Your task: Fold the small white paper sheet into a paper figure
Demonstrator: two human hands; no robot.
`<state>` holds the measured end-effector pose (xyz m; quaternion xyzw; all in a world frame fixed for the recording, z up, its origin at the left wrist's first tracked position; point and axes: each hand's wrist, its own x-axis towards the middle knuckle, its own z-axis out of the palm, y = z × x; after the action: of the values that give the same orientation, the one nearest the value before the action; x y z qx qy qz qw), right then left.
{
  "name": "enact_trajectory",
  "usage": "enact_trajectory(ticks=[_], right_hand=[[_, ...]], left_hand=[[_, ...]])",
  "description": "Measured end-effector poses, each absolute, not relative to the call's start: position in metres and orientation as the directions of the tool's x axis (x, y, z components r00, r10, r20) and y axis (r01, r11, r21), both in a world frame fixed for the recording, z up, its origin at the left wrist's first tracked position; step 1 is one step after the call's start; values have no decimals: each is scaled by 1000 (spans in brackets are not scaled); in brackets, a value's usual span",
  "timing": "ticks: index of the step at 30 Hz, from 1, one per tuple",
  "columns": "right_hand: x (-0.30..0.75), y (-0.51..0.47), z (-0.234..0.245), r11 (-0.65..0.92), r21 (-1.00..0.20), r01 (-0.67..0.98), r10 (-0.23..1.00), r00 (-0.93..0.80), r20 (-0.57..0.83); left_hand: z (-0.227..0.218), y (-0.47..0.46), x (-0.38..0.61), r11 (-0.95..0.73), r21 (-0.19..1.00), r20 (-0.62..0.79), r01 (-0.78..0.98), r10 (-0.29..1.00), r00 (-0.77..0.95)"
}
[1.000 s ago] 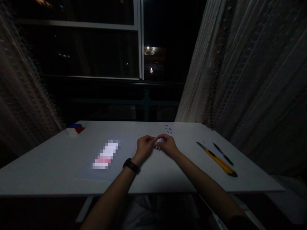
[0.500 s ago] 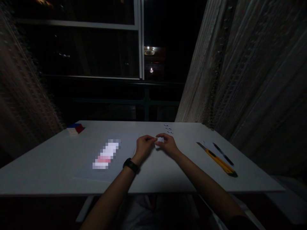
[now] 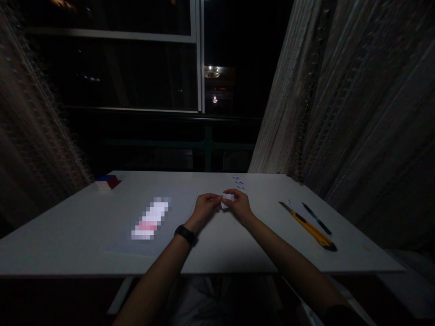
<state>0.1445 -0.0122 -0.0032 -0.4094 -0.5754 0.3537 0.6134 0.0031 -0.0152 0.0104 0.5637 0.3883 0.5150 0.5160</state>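
A small piece of folded white paper (image 3: 227,200) is held between my two hands above the middle of the table. My left hand (image 3: 206,208), with a black band on its wrist, pinches the paper's left edge with closed fingertips. My right hand (image 3: 239,206) grips it from the right, thumb in front and fingers curled behind. Part of the paper is hidden by the fingers. Just beyond my hands lie several small paper pieces with dark marks (image 3: 239,183).
On the white table (image 3: 258,249), a lit, pixelated screen (image 3: 152,218) rests on a pale sheet (image 3: 117,244) at left. A cube puzzle (image 3: 107,182) sits at the far left. To the right lie a yellow utility knife (image 3: 311,230), blade exposed, and a black pen (image 3: 316,218).
My fingers have shifted slightly on the paper, and the right thumb now covers more of its front. The things on the table have stayed put.
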Motion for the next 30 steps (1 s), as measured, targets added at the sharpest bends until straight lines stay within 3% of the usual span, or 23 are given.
enact_trajectory(ticks=[4, 10, 22, 30], right_hand=[[145, -10, -7, 415, -905, 91, 892, 153, 425], [143, -11, -7, 412, -906, 96, 881, 213, 423], [133, -20, -6, 406, -886, 222, 817, 347, 461], [130, -19, -10, 424, -878, 222, 812, 337, 477]], left_hand=[[10, -18, 3, -301, 950, 279, 84, 937, 210], [11, -23, 5, -389, 896, 355, 213, 917, 181], [2, -21, 9, -323, 945, 318, 56, 944, 89], [5, -22, 9, -332, 942, 332, 47, 943, 10]])
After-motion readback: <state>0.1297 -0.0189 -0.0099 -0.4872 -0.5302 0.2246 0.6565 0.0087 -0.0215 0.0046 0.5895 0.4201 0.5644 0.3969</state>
